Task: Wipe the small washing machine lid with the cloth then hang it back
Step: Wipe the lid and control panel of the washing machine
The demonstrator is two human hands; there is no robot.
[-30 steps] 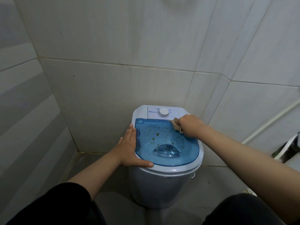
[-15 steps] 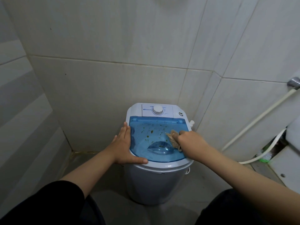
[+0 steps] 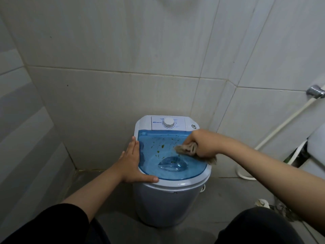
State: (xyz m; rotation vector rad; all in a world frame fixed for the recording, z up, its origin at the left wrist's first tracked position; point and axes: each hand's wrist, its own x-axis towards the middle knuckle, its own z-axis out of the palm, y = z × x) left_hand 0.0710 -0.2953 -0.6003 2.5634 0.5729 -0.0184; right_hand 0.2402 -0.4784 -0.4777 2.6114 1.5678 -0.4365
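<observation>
A small white washing machine [image 3: 168, 201] stands in the tiled corner. Its see-through blue lid [image 3: 158, 152] carries greenish-brown specks. My right hand [image 3: 204, 144] is closed on a bunched beige cloth [image 3: 184, 149] and presses it on the lid's right side; one end of the cloth hangs over the right rim. My left hand [image 3: 133, 162] lies flat against the machine's left rim, fingers pointing away from me and thumb along the front edge. A white dial [image 3: 168, 122] sits on the control panel behind the lid.
Tiled walls close in behind and to the left. A white hose [image 3: 281, 125] runs down the right wall from a metal fitting [image 3: 315, 92]. A white fixture [image 3: 316, 148] stands at the right edge. Small debris [image 3: 263, 202] lies on the grey floor.
My right hand has swept the cloth from the lid's back right corner toward the front and then back to the right side. My left hand stays on the left rim.
</observation>
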